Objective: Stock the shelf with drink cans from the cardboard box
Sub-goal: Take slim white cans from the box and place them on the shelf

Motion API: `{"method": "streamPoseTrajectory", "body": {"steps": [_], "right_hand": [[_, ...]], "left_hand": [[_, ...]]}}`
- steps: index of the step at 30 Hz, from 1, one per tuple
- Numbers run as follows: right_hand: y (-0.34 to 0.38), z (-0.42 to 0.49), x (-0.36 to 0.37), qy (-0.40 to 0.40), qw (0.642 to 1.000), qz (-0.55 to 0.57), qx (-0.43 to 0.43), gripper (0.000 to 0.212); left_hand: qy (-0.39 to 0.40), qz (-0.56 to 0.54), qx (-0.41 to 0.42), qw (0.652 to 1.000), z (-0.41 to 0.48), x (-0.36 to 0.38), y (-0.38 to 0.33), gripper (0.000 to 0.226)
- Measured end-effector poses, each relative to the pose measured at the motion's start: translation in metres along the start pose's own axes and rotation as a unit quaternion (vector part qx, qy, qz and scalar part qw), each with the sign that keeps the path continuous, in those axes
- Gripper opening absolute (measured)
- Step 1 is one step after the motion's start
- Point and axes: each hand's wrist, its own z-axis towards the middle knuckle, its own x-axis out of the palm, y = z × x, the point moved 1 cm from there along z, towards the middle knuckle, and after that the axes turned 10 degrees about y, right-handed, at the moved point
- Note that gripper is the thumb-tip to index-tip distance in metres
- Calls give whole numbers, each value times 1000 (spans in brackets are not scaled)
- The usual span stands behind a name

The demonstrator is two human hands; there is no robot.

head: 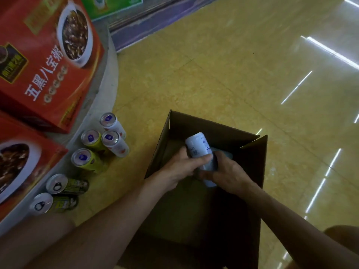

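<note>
An open brown cardboard box (250, 167) stands on the floor in front of me. Both my hands reach down into it. My left hand (180, 169) grips a white can with blue print (198, 146), tilted with its base up. My right hand (231, 173) grips a second pale can (208, 182) just below the first; most of it is hidden by my fingers. Several cans stand on the floor left of the box: white and pink ones (114, 140), yellow-green ones (87, 159) and dark green ones (66, 186).
Red printed cartons (44, 61) sit on a low grey display base (108, 90) at the left. A green carton (114, 6) and a purple-edged shelf base (155, 26) are at the top. Glossy yellow floor (252, 74) spreads to the right.
</note>
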Motion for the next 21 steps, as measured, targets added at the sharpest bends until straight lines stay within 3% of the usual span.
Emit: {"method": "streamPoseTrajectory", "body": {"steps": [3,6,9,13,15,17,21], "right_hand": [[9,-20,-11,-15,999,36,-38,66],[15,-34,-19,20,993,106,-57,61],[17,-44,-21,65,976,201,-60,56],[23,-48,-11,161,893,412,-82,53],[29,-46,-8,181,867,451,-109,47],[34,-43,-5,171,883,421,-120,44],[39,-36,2,88,953,271,-105,48]], "left_hand": [[4,-49,58,997,1,5,-8,93],[35,-63,101,992,-2,9,-18,71],[49,-63,129,988,-7,11,-21,67],[46,-90,143,985,-15,6,-27,60],[19,-87,152,984,-18,4,-32,64],[-44,-36,156,986,-20,4,-35,67],[-130,8,164,978,-26,8,-38,59]]}}
